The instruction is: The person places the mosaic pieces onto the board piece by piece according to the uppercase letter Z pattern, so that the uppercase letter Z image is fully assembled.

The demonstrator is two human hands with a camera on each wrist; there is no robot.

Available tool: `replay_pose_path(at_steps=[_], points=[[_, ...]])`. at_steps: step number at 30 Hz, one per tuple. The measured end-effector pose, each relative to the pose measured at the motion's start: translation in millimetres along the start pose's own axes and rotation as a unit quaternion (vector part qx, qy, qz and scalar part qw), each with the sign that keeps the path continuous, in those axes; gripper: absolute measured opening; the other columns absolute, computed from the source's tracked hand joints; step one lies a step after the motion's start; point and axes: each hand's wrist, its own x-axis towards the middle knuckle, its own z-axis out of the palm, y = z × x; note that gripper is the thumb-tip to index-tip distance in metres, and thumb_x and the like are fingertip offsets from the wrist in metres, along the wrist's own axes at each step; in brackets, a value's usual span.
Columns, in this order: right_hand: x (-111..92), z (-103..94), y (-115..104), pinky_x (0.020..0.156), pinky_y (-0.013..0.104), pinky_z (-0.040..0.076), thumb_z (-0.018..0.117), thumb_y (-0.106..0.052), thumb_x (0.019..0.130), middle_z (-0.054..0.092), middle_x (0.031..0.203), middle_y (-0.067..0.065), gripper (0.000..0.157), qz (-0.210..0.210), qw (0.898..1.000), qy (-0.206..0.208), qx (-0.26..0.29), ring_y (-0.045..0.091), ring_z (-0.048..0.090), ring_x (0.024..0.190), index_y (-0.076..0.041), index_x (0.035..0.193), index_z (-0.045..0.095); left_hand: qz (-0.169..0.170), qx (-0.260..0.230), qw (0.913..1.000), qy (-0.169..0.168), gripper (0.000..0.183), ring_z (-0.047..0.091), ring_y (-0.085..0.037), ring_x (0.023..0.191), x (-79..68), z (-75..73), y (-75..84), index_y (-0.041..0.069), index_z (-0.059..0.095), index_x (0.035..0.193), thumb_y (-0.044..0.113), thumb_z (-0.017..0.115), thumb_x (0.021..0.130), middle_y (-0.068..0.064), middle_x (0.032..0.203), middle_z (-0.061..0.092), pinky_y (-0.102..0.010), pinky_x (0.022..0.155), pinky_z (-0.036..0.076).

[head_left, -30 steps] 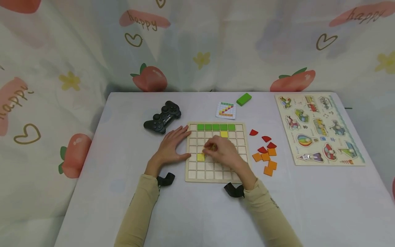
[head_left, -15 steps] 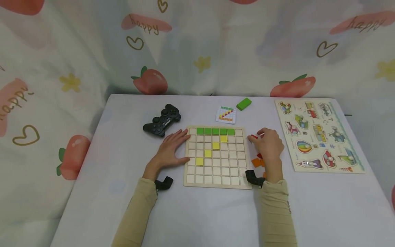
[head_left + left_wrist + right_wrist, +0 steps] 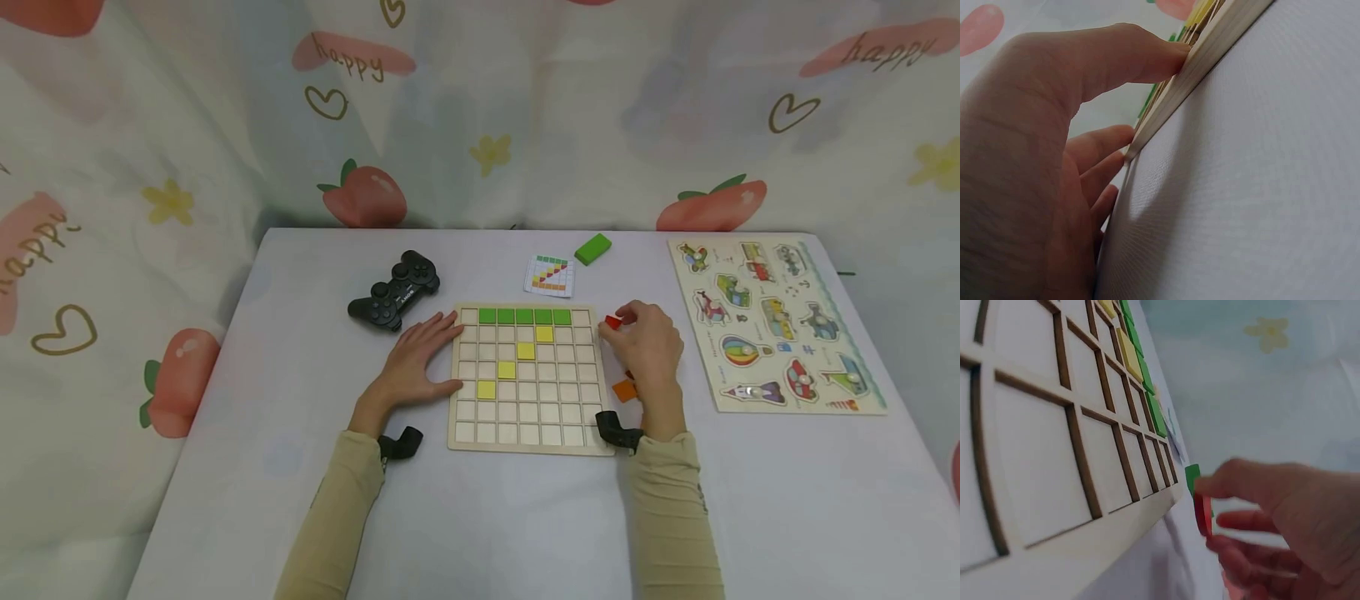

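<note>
My left hand [image 3: 411, 362] lies with spread fingers along the left edge of the wooden grid board [image 3: 528, 414]. In the left wrist view its thumb [image 3: 1169, 59] touches the board's side. Beyond the board's right edge, my right hand [image 3: 651, 346] pinches a red quarter-circle tile [image 3: 612, 322] between thumb and fingers. The right wrist view shows this red tile [image 3: 1202, 514] on edge beside the board's corner. Green tiles [image 3: 525, 317] fill part of the top row, and yellow tiles [image 3: 526, 351] step down diagonally to the left.
Orange tiles [image 3: 624, 390] lie partly hidden under my right hand. Behind the board are a pattern card [image 3: 550, 277] and a green block [image 3: 593, 249]. A black game controller [image 3: 395, 292] sits at back left; a picture puzzle board [image 3: 753, 292] lies at the right.
My right hand has left the board, where a diagonal of yellow tiles now shows, and moved right to pinch a red tile. The left hand has stayed at the board's edge.
</note>
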Motion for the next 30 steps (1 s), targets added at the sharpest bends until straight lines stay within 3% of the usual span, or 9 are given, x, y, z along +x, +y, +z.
replay_pose_path(at_steps=[5, 9, 24, 30], points=[[2, 11.9, -5, 0.064, 0.035, 0.045, 0.075, -0.03, 0.087, 0.064, 0.098, 0.012, 0.034, -0.119, 0.991, -0.046, 0.046, 0.026, 0.057, 0.078, -0.003, 0.107, 0.069, -0.001, -0.002, 1.0, 0.002, 0.089, 0.012, -0.019, 0.151, 0.5, -0.1, -1.3, 0.018, 0.036, 0.154, 0.056, 0.064, 0.078, 0.003, 0.164, 0.02, -0.04, 0.122, 0.011], [0, 19.1, -11, 0.061, 0.033, 0.041, 0.077, -0.027, 0.085, 0.062, 0.092, 0.01, 0.03, -0.155, 0.985, -0.06, 0.05, 0.023, 0.054, 0.074, -0.004, 0.103, 0.071, 0.0, 0.0, 1.0, 0.002, 0.089, 0.013, -0.02, 0.151, 1.0, 0.4, -1.3, 0.018, 0.036, 0.154, 0.056, 0.064, 0.078, 0.003, 0.164, 0.02, -0.04, 0.122, 0.011], [-4, 26.2, -20, 0.063, 0.033, 0.04, 0.079, -0.026, 0.085, 0.057, 0.092, 0.01, 0.029, -0.157, 0.984, -0.076, 0.04, 0.024, 0.051, 0.075, -0.001, 0.099, 0.075, 0.001, -0.002, 1.0, 0.002, 0.089, 0.014, -0.02, 0.151, 2.5, 0.0, 0.9, 0.016, 0.038, 0.153, 0.054, 0.065, 0.077, 0.001, 0.163, 0.022, -0.041, 0.122, 0.01], [-3, 22.1, -16, 0.068, 0.035, 0.045, 0.071, -0.022, 0.092, 0.063, 0.097, 0.013, 0.024, -0.163, 0.98, -0.093, 0.068, 0.026, 0.055, 0.08, -0.001, 0.103, 0.075, -0.003, 0.004, 1.0, -0.001, 0.089, 0.013, -0.02, 0.151, 1.2, 0.1, -0.1, 0.017, 0.037, 0.154, 0.055, 0.065, 0.078, 0.002, 0.164, 0.021, -0.04, 0.122, 0.01]])
